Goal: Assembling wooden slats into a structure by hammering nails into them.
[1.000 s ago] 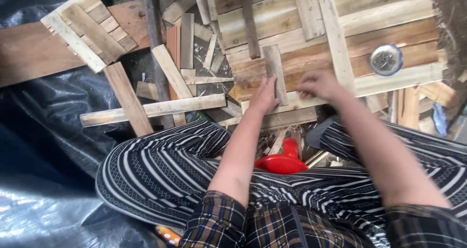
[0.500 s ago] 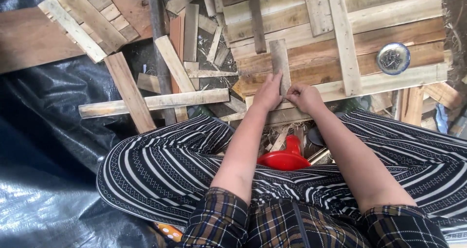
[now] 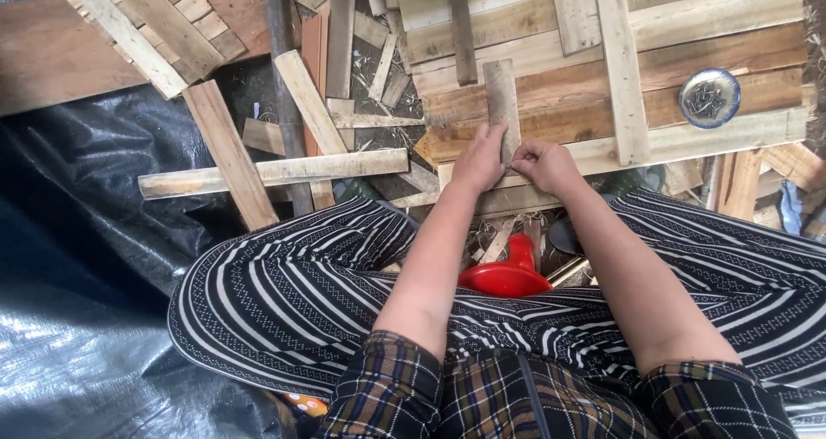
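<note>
A short grey wooden slat (image 3: pixel 502 103) lies lengthwise on the slatted wooden panel (image 3: pixel 551 52), running from near to far across its boards. Both hands sit at its near end. The left hand (image 3: pixel 480 159) lies flat with its fingers pressed along the slat's left edge, while the right hand (image 3: pixel 542 163) is curled just beside it on the right, fingertips pinched together against the slat's near corner. I cannot tell whether anything small is held in that pinch. The two hands are almost touching.

Further right on the same panel rests a round metal tin (image 3: pixel 710 97), open at the top, holding a heap of small dark nails. A pale upright batten (image 3: pixel 621 64) crosses the panel between the slat and the tin.

Nearer the person, between the knees in striped trousers (image 3: pixel 284 293), a red plastic object (image 3: pixel 508 275) sits low among wood scraps. To the left, a long pale plank (image 3: pixel 275 172) lies crosswise over a jumble of offcuts, and another small slatted panel (image 3: pixel 138 17) lies at the far left. Black plastic sheeting (image 3: pixel 77 258) covers the ground on the near left.
</note>
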